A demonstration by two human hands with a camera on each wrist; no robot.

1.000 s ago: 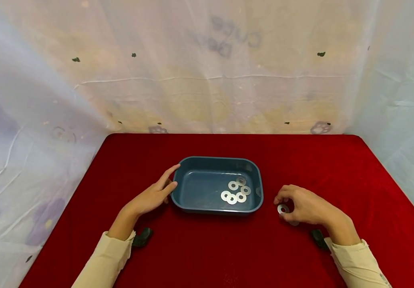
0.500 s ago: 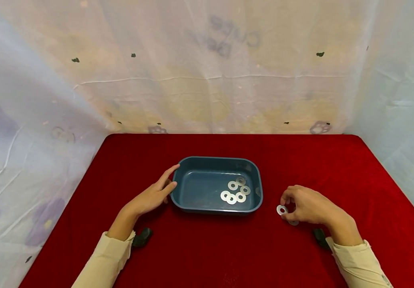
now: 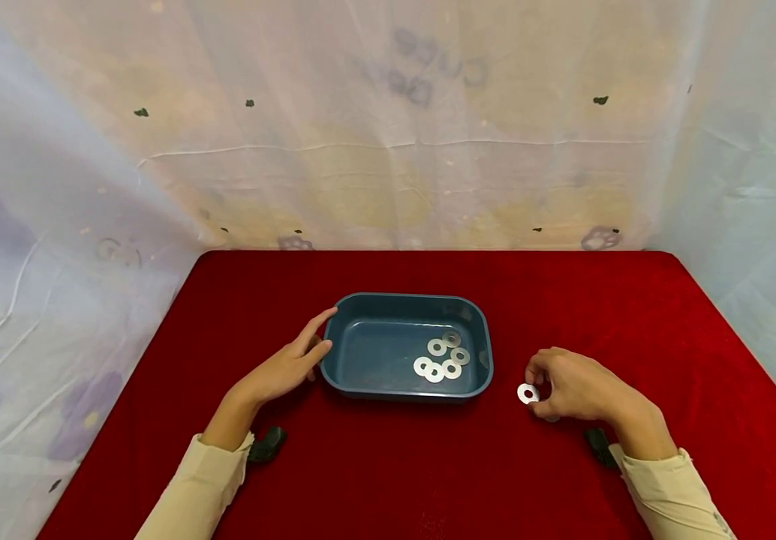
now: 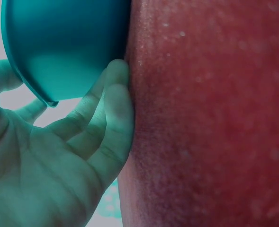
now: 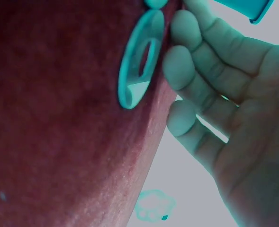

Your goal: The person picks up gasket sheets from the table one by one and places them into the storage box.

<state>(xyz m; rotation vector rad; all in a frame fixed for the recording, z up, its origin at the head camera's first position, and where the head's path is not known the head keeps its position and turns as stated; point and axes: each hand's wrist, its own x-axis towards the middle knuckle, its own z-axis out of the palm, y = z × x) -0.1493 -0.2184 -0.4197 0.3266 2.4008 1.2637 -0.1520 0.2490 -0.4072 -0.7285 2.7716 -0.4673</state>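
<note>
In the head view my left hand (image 3: pixel 287 369) holds the left end of a deep blue tray (image 3: pixel 407 394), thumb and forefinger at its rim. Its other fingers bend against the tray's outer wall (image 4: pixel 73 56) in the left wrist view. Inside the tray, toward the right, lie several flat metal washers (image 3: pixel 437 347). To the right of the tray, my right hand (image 3: pixel 580 386) is low over the cloth, thumb and forefinger pinching the rim of one washer (image 3: pixel 527 394). A second washer (image 3: pixel 553 418) shows partly under that hand; the right wrist view has a washer (image 5: pixel 130 90) lying near the curled fingers.
A red cloth (image 3: pixel 388 465) covers the table. Pale printed sheets (image 3: pixel 388 187) hang behind it and at both sides. A dark strap piece (image 3: pixel 266 445) shows by the left wrist and another dark piece (image 3: pixel 600 448) by the right one.
My right forefinger has drawn back to the right, toward the thumb, at the washer's edge. That washer has shifted very slightly left. The left hand and tray stay put.
</note>
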